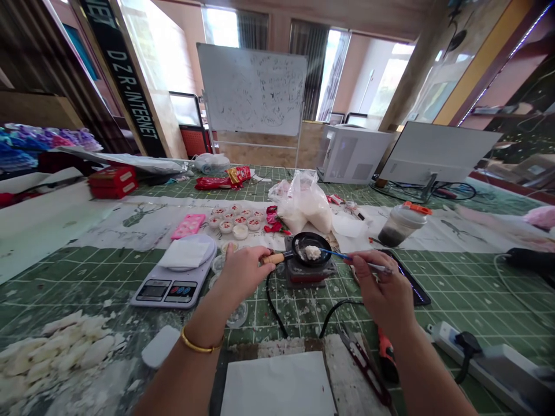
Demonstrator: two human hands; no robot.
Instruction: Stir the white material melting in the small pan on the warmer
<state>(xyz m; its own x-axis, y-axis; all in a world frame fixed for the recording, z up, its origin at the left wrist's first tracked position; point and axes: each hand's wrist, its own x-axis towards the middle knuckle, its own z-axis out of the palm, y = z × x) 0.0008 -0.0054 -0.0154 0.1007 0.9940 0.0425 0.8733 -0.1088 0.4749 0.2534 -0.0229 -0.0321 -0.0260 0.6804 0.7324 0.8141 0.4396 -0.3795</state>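
Note:
My left hand grips the wooden handle of a small black frying pan. The pan rests on a small hot plate. A lump of white, crumbly wax-like material lies in the pan. My right hand is closed around a thin blue stick-like tool with a pale handle end. Its tip reaches the white lump. Left of the pan stand several small clear cups with white filling, many topped with red bits.
A kitchen scale stands at left, near white flakes. Bags of white granules sit behind the pan. Snips, a white sheet, a power strip and a lidded jar surround my right arm.

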